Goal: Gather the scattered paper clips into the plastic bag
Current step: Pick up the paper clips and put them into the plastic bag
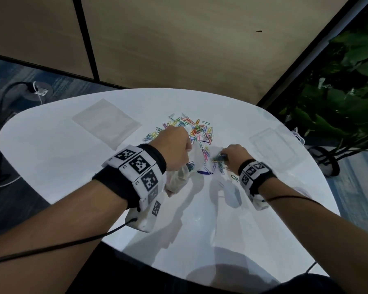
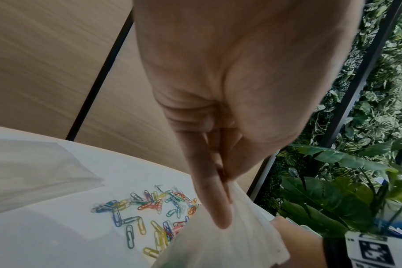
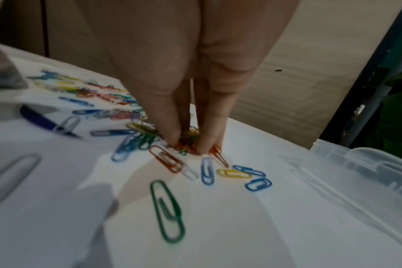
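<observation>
Coloured paper clips (image 1: 197, 129) lie scattered across the middle of the white table (image 1: 51, 158); more of these paper clips (image 2: 149, 206) show in the left wrist view. My left hand (image 1: 174, 149) pinches the edge of a clear plastic bag (image 1: 177, 179) and holds it up off the table; the bag (image 2: 220, 241) hangs below my thumb and fingers, with a few clips inside. My right hand (image 1: 235, 154) is down on the table, its fingertips (image 3: 172, 139) pinching a small bunch of clips (image 3: 187, 140). Loose clips (image 3: 168, 210) lie around it.
A second flat clear bag (image 1: 105, 123) lies at the table's back left. A clear plastic box (image 1: 273, 148) sits at the right, close to my right hand. A dark blue strip (image 1: 204, 172) lies between my hands. Green plants (image 1: 338, 98) stand beyond the right edge.
</observation>
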A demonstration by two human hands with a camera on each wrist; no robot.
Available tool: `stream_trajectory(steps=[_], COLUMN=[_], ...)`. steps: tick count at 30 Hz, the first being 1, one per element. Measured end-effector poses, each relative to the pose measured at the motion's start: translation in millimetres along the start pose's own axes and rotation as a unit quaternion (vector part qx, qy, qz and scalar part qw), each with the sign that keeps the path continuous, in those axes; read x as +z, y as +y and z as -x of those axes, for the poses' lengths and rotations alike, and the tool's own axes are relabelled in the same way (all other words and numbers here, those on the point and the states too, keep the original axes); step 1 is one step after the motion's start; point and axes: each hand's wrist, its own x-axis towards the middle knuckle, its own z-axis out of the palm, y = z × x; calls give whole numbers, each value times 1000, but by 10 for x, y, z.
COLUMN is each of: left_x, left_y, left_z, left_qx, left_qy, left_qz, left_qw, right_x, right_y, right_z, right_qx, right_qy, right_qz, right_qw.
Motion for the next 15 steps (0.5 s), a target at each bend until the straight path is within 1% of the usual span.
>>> stream_trajectory(steps=[2,4,5,7,8,9,10,11,13,14,15], left_x=[-4,-21,-27,-37,-35,-34,-30,-22,-10,-5,2], left_y=[4,-6,-12,-22,-26,-21,-11,5,28,31,31], left_z=[11,10,7,4,5,3,4,10,16,17,14], left_qx=[5,6,3,-1,-1,2,5,9,8,5,3], left_qy=[-4,-6,-5,-2,-1,-2,-4,-7,-9,-7,-3], left_qz=[-14,-26,-26,-24,-23,-25,-27,-28,-22,-17,-11], left_qw=[1000,1000,1000,1000,1000,1000,1000,1000,1000,1000,1000], right_x=[-17,-72,-93,-119,-128,-150,-184,-237,-404,-515,-618], right_y=[-10,31,75,188,247,298,329,343,313,267,214], right_z=[55,89,108,151,190,237,303,378,518,585,642], right_qx=[17,56,88,160,189,215,237,250,242,227,206], right_qy=[16,28,34,41,31,16,2,-4,7,8,4], right_qz=[-22,-92,-138,-240,-298,-366,-446,-527,-656,-704,-741], right_qw=[1000,994,986,957,935,905,863,812,715,673,639])
